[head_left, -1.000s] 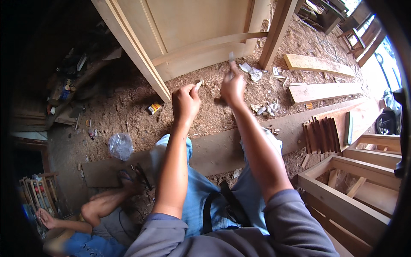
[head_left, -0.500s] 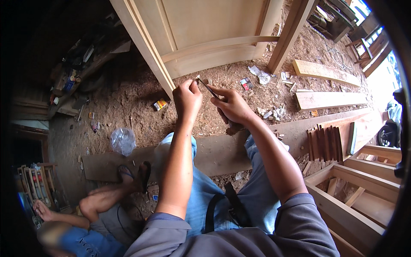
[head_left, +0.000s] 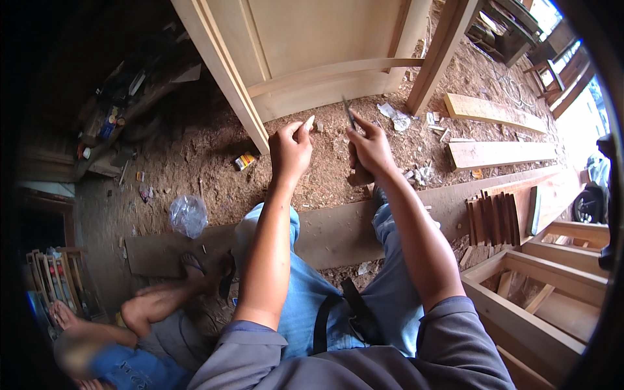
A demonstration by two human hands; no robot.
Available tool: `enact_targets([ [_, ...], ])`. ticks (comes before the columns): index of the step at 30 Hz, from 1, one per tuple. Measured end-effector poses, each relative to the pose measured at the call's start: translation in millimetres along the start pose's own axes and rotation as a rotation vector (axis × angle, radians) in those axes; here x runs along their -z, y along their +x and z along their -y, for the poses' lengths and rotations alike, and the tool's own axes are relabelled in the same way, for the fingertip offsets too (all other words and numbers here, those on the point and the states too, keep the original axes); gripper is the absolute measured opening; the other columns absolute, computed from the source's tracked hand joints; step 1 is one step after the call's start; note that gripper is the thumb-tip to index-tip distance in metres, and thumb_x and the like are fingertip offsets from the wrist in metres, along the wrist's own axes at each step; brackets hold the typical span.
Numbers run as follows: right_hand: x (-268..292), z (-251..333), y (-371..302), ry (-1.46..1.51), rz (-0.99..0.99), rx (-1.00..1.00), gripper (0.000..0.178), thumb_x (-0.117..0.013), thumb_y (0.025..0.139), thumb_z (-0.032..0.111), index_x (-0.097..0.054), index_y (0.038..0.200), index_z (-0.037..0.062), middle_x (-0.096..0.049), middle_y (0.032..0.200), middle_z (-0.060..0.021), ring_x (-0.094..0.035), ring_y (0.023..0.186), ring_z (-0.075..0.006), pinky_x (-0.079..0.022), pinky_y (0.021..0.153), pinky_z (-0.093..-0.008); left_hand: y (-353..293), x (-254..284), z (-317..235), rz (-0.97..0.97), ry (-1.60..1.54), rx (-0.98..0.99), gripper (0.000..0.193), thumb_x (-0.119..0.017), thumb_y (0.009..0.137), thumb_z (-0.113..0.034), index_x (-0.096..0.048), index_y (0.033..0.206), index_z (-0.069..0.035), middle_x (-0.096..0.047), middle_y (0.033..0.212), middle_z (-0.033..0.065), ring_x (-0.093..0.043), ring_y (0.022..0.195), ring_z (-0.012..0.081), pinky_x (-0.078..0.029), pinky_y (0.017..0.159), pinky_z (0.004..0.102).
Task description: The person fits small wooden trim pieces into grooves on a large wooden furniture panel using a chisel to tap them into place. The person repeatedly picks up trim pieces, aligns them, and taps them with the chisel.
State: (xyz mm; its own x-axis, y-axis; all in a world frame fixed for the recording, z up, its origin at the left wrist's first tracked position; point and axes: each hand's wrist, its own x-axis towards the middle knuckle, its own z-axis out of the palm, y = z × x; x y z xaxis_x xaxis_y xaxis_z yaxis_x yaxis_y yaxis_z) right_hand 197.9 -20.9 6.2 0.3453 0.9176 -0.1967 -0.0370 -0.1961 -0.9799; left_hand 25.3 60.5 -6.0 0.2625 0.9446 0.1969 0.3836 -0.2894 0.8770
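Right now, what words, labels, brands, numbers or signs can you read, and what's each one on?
No text is sharp enough to quote.
Small yellow box: print too small.
Co-worker's blue shirt: lettering too blurred.
Dark thin tool in the right hand: no lettering visible.

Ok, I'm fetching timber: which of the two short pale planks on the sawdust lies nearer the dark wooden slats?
The lower plank, between the dark wooden slats and the upper plank, which is nearer the post.

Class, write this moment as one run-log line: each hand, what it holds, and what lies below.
left hand: pinching small pale piece | right hand: gripping thin dark tool, apart from piece | below: shavings-strewn floor
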Motion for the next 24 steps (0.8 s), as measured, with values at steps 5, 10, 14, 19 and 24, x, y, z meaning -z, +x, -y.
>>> enact_targets([
  [5, -20, 10, -22, -0.150, 0.306, 0.052, 0.050, -0.058, 0.100, 0.015, -0.048, 0.148, 0.0172, -0.049, 0.054, 0.0036, -0.045, 0.042, -0.0062, -0.040, 0.041, -0.0262, 5, -4, 9, -0.147, 0.066, 0.036, 0.022, -0.059, 0.096, -0.013, -0.070, 0.095, 0.007, -0.071, 0.077, 0.0113, -0.067, 0.070, 0.0159, -0.050, 0.064, 0.0308],
  [10, -24, 4, -10, -0.424, 0.119, 0.049, 0.047, -0.058, 0.098, 0.015, -0.052, 0.145, 0.0154, -0.061, 0.063, -0.0066, -0.057, 0.053, -0.0130, -0.048, 0.054, -0.0323, -4, 1, -10, -0.037, 0.158, 0.013, 0.017, -0.062, 0.093, -0.011, -0.072, 0.093, 0.002, -0.068, 0.073, 0.0152, -0.067, 0.066, 0.0238, -0.049, 0.061, 0.0351],
  [14, -6, 3, 28, -0.426, -0.610, 0.188, 0.045, -0.052, 0.098, 0.012, -0.051, 0.143, 0.0088, -0.073, 0.085, -0.0220, -0.073, 0.072, -0.0288, -0.056, 0.072, -0.0428, -17, -12, -25, 0.153, 0.090, -0.239, 0.017, -0.063, 0.095, -0.013, -0.075, 0.094, -0.001, -0.069, 0.069, 0.0082, -0.062, 0.058, 0.0135, -0.047, 0.055, 0.0316],
  [19, 6, 0, 13, -0.095, 0.005, -0.112, 0.051, -0.060, 0.099, 0.018, -0.047, 0.148, 0.0179, -0.053, 0.055, 0.0013, -0.051, 0.043, -0.0078, -0.044, 0.042, -0.0266, -1, -6, -5, -0.068, 0.033, 0.053, 0.022, -0.059, 0.098, -0.016, -0.073, 0.093, 0.000, -0.065, 0.064, 0.0038, -0.059, 0.059, 0.0096, -0.045, 0.056, 0.0276],
  [24, -15, 0, -23, -0.186, 0.355, 0.104, 0.049, -0.058, 0.100, 0.017, -0.048, 0.148, 0.0192, -0.050, 0.054, 0.0033, -0.048, 0.043, -0.0066, -0.041, 0.041, -0.0274, 9, 1, 12, -0.219, 0.076, -0.025, 0.016, -0.061, 0.090, -0.011, -0.070, 0.088, 0.003, -0.067, 0.073, 0.0209, -0.069, 0.067, 0.0339, -0.051, 0.061, 0.0391],
])
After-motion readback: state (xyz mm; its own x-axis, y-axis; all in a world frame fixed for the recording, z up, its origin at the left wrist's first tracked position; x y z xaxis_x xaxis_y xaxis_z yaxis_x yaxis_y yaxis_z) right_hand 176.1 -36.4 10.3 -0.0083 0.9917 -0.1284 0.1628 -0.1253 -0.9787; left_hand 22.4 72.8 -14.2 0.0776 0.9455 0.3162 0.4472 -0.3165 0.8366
